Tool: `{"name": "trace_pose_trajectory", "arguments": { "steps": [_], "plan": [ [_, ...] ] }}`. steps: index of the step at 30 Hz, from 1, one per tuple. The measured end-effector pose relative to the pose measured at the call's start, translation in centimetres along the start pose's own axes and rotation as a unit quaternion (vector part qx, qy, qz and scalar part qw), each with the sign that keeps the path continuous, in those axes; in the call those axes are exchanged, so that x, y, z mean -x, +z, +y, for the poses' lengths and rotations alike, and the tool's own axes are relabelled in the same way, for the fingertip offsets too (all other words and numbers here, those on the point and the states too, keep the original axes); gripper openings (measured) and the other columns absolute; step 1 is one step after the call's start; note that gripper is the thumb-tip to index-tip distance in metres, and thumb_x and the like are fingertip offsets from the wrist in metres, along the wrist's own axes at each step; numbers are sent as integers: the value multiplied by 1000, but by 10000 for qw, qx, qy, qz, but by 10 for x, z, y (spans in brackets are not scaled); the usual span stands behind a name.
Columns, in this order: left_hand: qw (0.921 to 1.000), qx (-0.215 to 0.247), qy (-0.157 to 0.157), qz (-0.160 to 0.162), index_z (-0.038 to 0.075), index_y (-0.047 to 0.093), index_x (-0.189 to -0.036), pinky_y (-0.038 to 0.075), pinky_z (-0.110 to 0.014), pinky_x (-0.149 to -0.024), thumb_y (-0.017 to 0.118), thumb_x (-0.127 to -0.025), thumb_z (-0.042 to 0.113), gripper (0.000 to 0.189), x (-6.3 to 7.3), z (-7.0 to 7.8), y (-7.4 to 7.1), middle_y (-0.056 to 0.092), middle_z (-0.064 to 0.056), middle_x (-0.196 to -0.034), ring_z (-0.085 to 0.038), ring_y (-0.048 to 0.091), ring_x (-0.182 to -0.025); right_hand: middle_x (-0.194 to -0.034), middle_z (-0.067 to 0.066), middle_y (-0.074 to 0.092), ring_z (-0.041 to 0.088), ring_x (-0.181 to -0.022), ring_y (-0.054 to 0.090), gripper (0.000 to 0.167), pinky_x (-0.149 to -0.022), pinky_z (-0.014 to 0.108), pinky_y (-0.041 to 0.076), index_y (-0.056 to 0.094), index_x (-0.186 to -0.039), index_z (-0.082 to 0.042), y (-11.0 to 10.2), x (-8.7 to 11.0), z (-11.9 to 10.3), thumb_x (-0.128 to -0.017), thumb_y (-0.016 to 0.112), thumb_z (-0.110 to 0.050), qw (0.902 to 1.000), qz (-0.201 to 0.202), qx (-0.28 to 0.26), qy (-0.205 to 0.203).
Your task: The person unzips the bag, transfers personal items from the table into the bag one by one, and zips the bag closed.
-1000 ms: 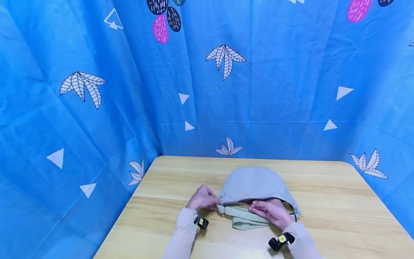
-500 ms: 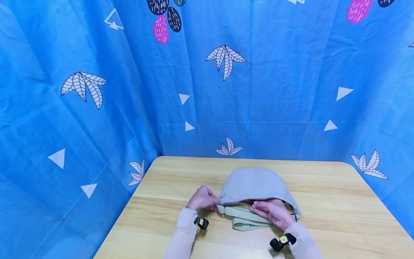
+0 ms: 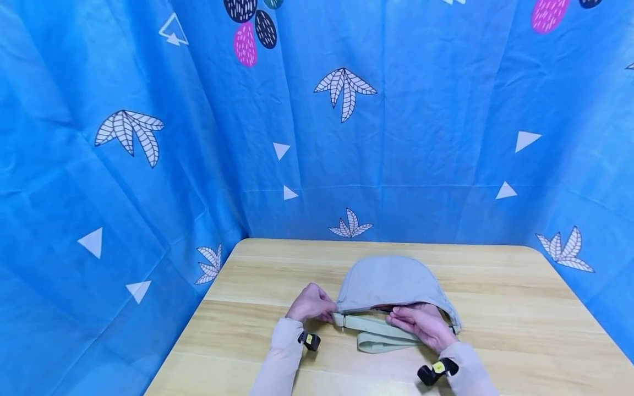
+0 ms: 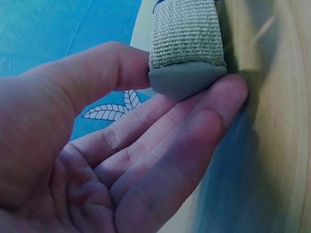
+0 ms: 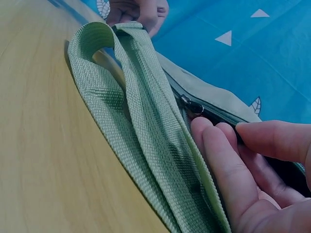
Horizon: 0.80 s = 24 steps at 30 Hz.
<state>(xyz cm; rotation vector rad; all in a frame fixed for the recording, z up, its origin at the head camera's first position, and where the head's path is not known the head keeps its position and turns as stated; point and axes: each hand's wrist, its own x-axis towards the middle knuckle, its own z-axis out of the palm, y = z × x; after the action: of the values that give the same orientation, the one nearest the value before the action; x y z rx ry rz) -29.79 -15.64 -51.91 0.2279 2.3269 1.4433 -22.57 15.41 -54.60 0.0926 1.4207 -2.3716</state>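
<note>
A pale grey waist bag (image 3: 391,280) lies on the table, its zipped edge toward me and gaping. Its folded light green webbing strap (image 3: 378,330) lies along the near side. My left hand (image 3: 312,302) pinches the bag's left end; up close in the left wrist view, thumb and fingers hold a grey-tipped webbing end (image 4: 187,53). My right hand (image 3: 421,323) is at the right part of the opening, partly under the upper edge. In the right wrist view its thumb and fingers pinch the dark zip edge, close to a zip puller (image 5: 195,108). The bag's inside is mostly hidden.
A light wooden table (image 3: 267,269) carries the bag. Blue patterned cloth (image 3: 426,154) hangs behind it and along both sides. Each wrist wears a small black camera, such as the right one (image 3: 431,374).
My right hand has shifted slightly to the right along the bag's opening, and a bit more of the gap shows left of its fingertips. My left hand stays at the bag's left end.
</note>
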Motion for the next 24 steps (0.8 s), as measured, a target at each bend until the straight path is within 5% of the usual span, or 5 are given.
{"name": "trace_pose_trajectory", "arguments": {
  "steps": [24],
  "plan": [
    [9998, -54, 94, 150, -2, 78, -86, 65, -31, -60, 77, -81, 0, 6, -1, 0, 1, 76, -13, -71, -23, 74, -59, -103, 16, 78, 23, -102, 78, 18, -97, 28, 60, 68, -112, 13, -15, 21, -12, -98, 57, 9, 9987, 194, 347, -325]
  ]
}}
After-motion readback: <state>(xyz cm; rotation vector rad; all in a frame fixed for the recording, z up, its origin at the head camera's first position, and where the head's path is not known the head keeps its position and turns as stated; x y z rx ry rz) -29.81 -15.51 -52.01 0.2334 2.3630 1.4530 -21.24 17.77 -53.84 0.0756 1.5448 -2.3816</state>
